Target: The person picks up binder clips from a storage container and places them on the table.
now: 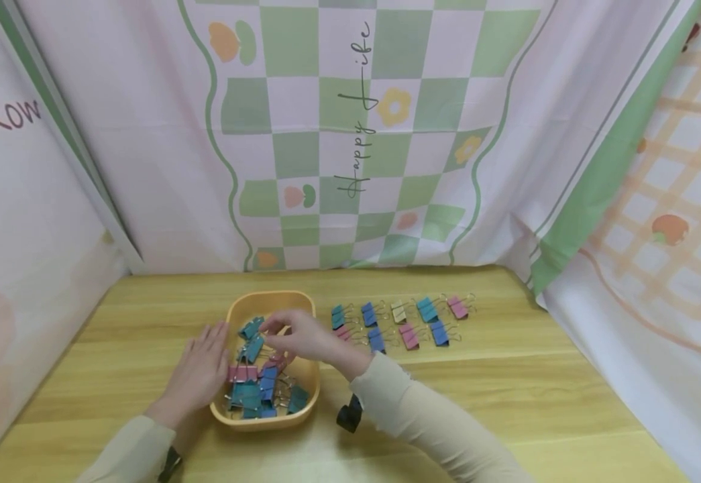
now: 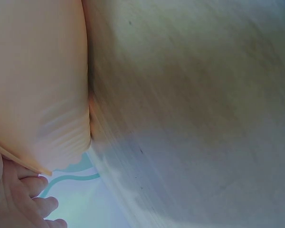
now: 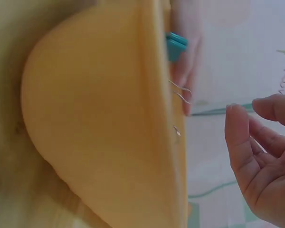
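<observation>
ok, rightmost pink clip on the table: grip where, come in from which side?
Pink clip: I'd pinch the solid body at its near and far ends, from above. Its wire handles stick out right, and the wires of the teal clip crowd its left, so those sides look worse.

1 green-checked cloth (image 1: 290, 40) hangs behind the wooden table (image 1: 507, 402).

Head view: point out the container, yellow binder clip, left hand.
Container (image 1: 274, 304): head view, inner back wall.
Yellow binder clip (image 1: 399, 312): head view, its body.
Left hand (image 1: 200, 367): head view, back of the hand.
</observation>
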`<action>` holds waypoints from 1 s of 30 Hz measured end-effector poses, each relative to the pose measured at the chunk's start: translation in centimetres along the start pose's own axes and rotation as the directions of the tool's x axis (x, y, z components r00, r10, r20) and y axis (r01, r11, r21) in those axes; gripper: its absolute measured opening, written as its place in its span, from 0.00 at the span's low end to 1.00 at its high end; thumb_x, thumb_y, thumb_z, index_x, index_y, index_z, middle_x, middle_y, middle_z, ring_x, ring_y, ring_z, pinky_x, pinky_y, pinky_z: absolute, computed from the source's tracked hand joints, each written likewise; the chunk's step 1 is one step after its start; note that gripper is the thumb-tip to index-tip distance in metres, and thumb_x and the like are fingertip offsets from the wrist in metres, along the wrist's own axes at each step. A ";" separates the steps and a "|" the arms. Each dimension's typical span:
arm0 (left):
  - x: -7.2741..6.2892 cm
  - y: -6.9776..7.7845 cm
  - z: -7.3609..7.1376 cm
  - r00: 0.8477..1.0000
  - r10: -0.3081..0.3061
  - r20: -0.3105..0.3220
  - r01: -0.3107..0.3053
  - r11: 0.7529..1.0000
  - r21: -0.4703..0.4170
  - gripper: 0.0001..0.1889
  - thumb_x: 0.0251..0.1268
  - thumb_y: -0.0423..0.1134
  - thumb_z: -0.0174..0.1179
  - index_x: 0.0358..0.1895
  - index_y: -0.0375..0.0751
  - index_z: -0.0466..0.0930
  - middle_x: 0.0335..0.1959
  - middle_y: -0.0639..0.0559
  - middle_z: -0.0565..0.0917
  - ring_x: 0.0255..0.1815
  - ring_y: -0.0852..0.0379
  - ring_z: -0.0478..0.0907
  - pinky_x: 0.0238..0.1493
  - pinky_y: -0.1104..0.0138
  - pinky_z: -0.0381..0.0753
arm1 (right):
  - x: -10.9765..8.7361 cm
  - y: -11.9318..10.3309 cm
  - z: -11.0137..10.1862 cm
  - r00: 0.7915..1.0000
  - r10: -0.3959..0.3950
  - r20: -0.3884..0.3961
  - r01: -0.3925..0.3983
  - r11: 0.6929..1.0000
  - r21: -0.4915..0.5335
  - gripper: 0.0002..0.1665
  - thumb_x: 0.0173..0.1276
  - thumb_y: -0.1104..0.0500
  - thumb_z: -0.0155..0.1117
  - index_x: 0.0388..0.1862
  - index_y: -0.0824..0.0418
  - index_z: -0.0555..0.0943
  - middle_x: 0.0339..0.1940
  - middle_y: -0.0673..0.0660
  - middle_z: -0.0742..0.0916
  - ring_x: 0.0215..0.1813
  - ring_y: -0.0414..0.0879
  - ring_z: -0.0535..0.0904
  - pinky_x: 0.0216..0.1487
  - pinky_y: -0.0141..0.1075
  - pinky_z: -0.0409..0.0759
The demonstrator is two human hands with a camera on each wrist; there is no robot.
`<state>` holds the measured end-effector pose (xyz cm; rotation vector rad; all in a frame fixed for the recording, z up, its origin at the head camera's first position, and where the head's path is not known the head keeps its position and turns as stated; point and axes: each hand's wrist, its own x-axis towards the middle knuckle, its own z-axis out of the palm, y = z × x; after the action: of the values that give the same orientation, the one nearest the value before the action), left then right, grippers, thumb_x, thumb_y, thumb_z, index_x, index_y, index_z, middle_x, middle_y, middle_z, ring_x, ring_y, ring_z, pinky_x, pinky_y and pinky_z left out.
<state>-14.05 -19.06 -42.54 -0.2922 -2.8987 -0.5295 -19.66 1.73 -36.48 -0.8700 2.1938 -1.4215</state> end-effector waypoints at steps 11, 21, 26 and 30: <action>0.0 0.1 -0.1 1.000 0.004 0.000 -0.004 1.000 -0.004 0.26 0.71 0.37 0.40 0.67 0.25 0.52 0.68 0.31 0.55 0.67 0.32 0.48 0.64 0.41 0.45 | 1.3 0.8 2.2 0.994 0.094 0.049 -0.097 0.993 0.060 0.16 0.64 0.67 0.59 0.51 0.67 0.76 0.37 0.51 0.80 0.27 0.50 0.82 0.25 0.40 0.83; 0.0 0.1 -0.2 1.000 0.006 0.004 -0.006 1.000 -0.005 0.26 0.71 0.37 0.40 0.67 0.25 0.52 0.68 0.32 0.54 0.67 0.32 0.47 0.64 0.41 0.45 | 2.0 1.3 3.1 0.987 0.127 0.096 -0.132 0.990 0.049 0.16 0.64 0.67 0.58 0.51 0.67 0.78 0.34 0.58 0.84 0.20 0.45 0.78 0.20 0.36 0.81; 0.0 0.2 -0.3 1.000 0.006 0.001 -0.006 1.000 0.001 0.26 0.71 0.37 0.40 0.67 0.25 0.52 0.68 0.32 0.54 0.67 0.32 0.47 0.65 0.42 0.45 | 2.1 1.5 3.3 0.983 0.149 0.103 -0.153 0.988 0.033 0.14 0.65 0.67 0.57 0.49 0.68 0.79 0.26 0.59 0.84 0.17 0.42 0.77 0.20 0.36 0.81; 0.0 0.2 -0.3 1.000 0.010 -0.008 -0.010 1.000 0.004 0.26 0.71 0.37 0.40 0.67 0.25 0.52 0.68 0.32 0.55 0.67 0.32 0.48 0.64 0.41 0.45 | 2.2 1.7 3.4 0.984 0.155 0.088 -0.158 0.987 0.035 0.13 0.65 0.68 0.57 0.48 0.68 0.80 0.27 0.57 0.84 0.17 0.42 0.77 0.20 0.35 0.81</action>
<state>-13.93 -18.99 -42.19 -0.3033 -2.8884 -0.5225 -19.64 -1.57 -39.42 -0.7130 2.1115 -1.3256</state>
